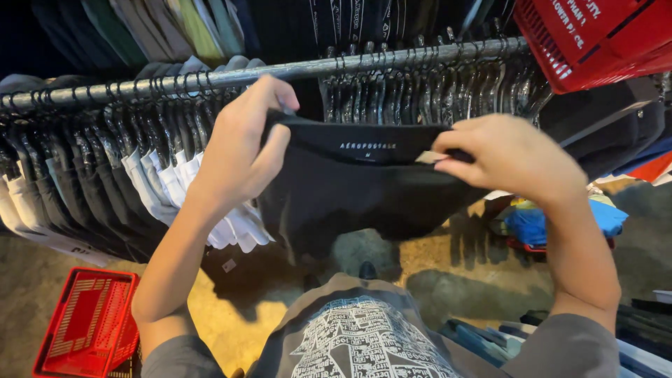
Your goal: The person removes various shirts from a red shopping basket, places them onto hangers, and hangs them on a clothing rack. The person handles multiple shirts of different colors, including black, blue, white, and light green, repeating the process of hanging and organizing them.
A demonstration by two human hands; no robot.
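Both hands hold a black shirt (350,185) by its neckline, stretched flat just below the rail (280,70). I judge I am checking the collar; next calls for steady tension. My left hand (241,150) has its fingers (273,150) curled shut on the collar edge; my right hand (514,157) pinches the other side closed.

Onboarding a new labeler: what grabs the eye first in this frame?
At centre, the left hand and right hand stretch the neckline of a black cotton shirt before a long metal clothes rail crowded with hangers. Bright red plastic baskets sit lower left and upper right.
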